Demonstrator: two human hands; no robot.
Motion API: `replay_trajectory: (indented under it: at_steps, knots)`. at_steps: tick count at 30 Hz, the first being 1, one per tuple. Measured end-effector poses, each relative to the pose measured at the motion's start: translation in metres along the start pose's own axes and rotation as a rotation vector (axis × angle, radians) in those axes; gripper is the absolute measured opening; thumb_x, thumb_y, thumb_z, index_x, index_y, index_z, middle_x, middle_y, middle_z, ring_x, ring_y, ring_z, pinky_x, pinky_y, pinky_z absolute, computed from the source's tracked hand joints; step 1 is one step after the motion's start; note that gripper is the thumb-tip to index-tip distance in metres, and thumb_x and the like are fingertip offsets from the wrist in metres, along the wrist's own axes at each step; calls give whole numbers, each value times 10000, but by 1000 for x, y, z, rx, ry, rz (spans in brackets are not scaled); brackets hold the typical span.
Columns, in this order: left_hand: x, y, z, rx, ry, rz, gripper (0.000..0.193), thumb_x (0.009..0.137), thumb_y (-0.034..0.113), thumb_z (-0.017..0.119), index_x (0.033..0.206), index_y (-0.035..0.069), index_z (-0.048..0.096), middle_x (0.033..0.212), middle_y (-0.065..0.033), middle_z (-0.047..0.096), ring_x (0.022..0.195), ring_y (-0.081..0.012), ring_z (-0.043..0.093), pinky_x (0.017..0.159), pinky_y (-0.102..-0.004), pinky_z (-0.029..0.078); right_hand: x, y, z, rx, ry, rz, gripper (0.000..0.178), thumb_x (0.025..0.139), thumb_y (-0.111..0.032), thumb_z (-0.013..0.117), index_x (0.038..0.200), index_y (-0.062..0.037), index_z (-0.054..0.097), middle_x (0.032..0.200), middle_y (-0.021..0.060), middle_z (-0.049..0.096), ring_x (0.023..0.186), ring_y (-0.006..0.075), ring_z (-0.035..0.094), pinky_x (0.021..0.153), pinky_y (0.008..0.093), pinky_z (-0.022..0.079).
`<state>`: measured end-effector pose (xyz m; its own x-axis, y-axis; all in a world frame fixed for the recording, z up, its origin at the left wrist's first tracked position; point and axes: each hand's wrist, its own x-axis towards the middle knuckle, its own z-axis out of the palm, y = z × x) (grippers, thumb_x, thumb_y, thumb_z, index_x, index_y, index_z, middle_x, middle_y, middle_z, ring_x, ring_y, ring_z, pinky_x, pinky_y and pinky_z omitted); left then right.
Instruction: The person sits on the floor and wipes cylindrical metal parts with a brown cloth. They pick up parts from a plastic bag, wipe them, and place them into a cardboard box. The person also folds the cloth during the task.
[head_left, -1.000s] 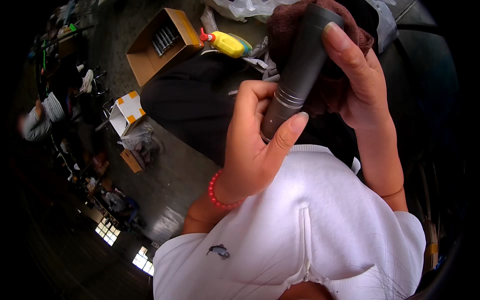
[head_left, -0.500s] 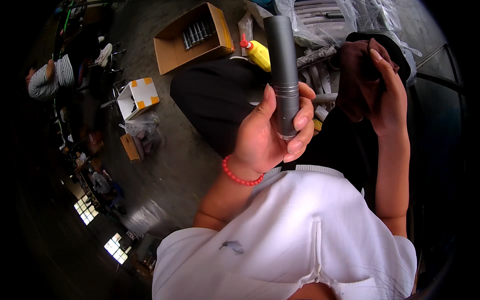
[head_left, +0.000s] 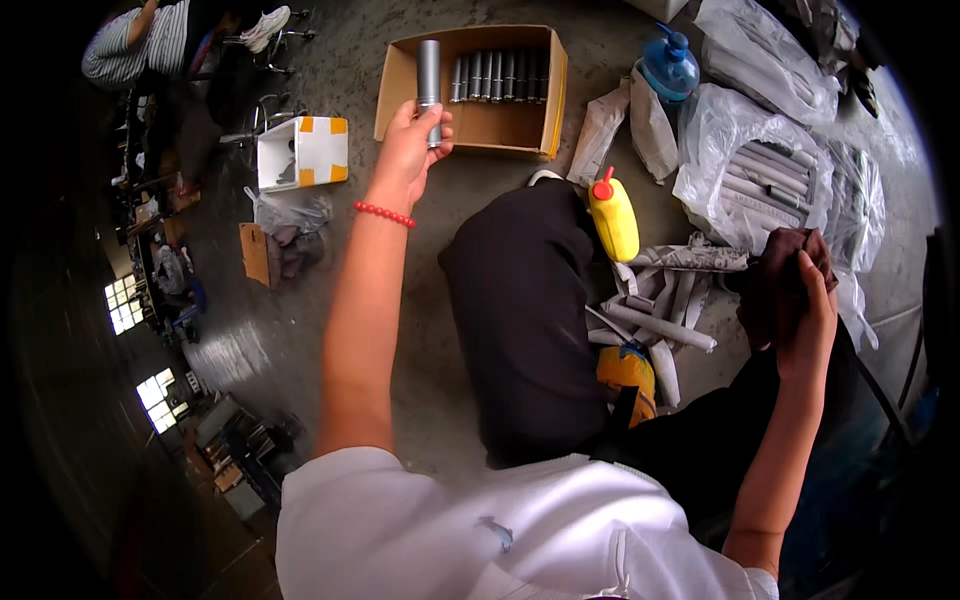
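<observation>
Head view: holds a grey tube (head_left: 429, 75) in the left hand (head_left: 405, 145), with thumb and fingers clamped around its lower part and its top end bare above the grip; holds it nearly upright in the view, in front of the left part of an open cardboard box (head_left: 500, 125); cannot tell whether inside the box or only above it; wears a red bead bracelet (head_left: 384, 213) on the left wrist

Shows in the box a row of similar tubes (head_left: 500, 76), side by side, just right of the held one

Grips a dark brown cloth (head_left: 765, 300) in the right hand (head_left: 808, 325), well apart from the left, with one digit bent over the cloth and the rest hidden; cannot tell the spacing of the hidden ones

Shows near the right hand a loose pile of pale rolls (head_left: 675, 330) and, beyond, a clear plastic bag (head_left: 705, 130) with more inside; between the hands, a yellow bottle (head_left: 614, 225) with a red cap, just beside a dark trouser leg (head_left: 515, 300); farther off, a blue jug (head_left: 669, 70); left of the cardboard box, a white box (head_left: 322, 153) with orange tape; at the upper left, another person (head_left: 140, 45) in a striped top
</observation>
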<state>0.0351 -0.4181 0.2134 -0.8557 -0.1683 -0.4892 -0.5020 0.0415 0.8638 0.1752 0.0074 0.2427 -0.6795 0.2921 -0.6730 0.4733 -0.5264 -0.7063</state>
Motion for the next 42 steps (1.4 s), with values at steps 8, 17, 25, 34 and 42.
replay_trajectory:
  at_steps: [8,17,25,34,42]
  knots:
    - [227,-157,-7,60,375,-224,161,866,61,585,1012,69,519,764,-8,569,609,-78,526,511,-246,500,46,-2,4,-88,186,-16,504,892,-116,537,1355,15,389,1230,144,547,1110,217,560,923,311,461]
    - [372,-233,-36,495,691,25,426,741,-152,470,1123,-1,582,1117,-144,620,1043,-234,592,940,-314,430,86,0,18,-369,430,-47,537,854,-145,571,1352,-10,422,1300,120,488,1167,229,483,934,347,425]
    - [367,-253,-45,510,591,2,483,776,-130,434,1230,-3,539,1218,-161,586,1099,-241,580,938,-312,440,98,-2,47,-403,305,23,568,838,-125,577,1363,-16,390,1234,138,493,1084,271,512,883,392,453]
    - [277,-168,-25,343,308,115,217,852,37,556,1056,26,629,1015,-74,663,976,-166,604,883,-282,459,67,-4,33,130,-22,188,571,872,-105,504,1414,-51,332,1394,93,429,1237,214,460,987,312,407]
    - [4,74,74,181,-465,375,233,918,155,520,1053,-24,583,1041,-113,625,959,-174,589,875,-297,450,31,-40,15,604,-467,-23,489,911,-197,404,1366,-19,382,1331,173,475,1220,270,485,1004,417,421]
